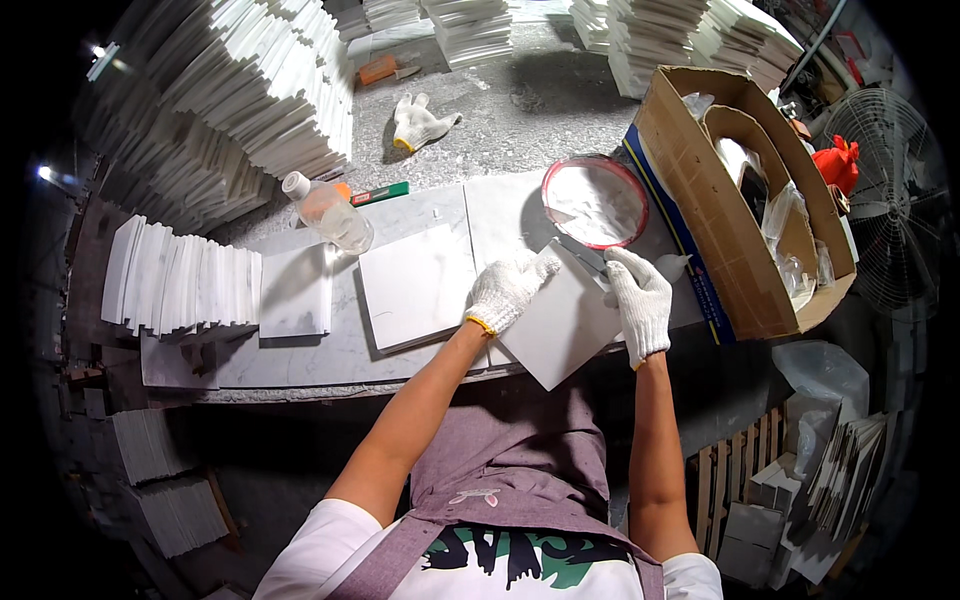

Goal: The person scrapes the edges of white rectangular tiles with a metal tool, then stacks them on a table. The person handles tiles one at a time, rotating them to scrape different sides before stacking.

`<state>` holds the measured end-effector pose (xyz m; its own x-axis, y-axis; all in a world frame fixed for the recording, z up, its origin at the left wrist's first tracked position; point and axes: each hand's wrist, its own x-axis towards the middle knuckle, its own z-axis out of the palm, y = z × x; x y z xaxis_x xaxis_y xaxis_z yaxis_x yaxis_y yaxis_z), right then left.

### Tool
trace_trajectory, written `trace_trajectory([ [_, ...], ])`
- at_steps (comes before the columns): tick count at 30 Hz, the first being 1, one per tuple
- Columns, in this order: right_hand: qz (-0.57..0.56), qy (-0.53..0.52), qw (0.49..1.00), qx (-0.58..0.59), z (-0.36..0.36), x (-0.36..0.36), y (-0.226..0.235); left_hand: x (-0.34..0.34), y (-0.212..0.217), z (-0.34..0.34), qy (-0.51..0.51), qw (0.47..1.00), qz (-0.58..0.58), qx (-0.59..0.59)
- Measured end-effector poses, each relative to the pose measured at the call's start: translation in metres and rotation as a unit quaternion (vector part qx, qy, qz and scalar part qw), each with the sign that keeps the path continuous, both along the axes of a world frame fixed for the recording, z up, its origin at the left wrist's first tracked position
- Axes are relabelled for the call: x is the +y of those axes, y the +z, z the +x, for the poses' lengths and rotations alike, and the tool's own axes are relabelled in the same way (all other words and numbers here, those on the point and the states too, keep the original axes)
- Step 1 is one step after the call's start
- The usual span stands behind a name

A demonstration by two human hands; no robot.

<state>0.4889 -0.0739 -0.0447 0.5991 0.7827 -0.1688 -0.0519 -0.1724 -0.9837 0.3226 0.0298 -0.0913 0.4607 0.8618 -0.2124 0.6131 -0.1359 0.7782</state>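
My left hand [507, 290], in a white knit glove, grips a square white tile [562, 325] by its left side. The tile is turned cornerwise and overhangs the bench's front edge. My right hand [645, 305], gloved too, is closed on a thin dark tool [588, 260] at the tile's upper right edge; its exact kind is too small to tell. Just beyond the hands sits a round red-rimmed tub [640, 180] with white material inside. Left of my left hand, another white tile [415, 285] lies flat on the marble slab [280, 362].
Tiles stand in a row [185, 280] at left, below tall tile stacks [270, 90]. A clear bottle [345, 228] and a green-and-orange tool [380, 193] lie nearby. A loose glove [420, 125] rests farther back. An open cardboard box [690, 170] flanks the right, with a fan [885, 200] beyond.
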Motion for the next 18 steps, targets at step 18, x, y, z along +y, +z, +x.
trace_trajectory([
  [18, -0.027, 0.015, 0.999, -0.025, -0.002, 0.004, 0.009, -0.001, 0.004, 0.002, 0.010, 1.000, -0.009, -0.014],
])
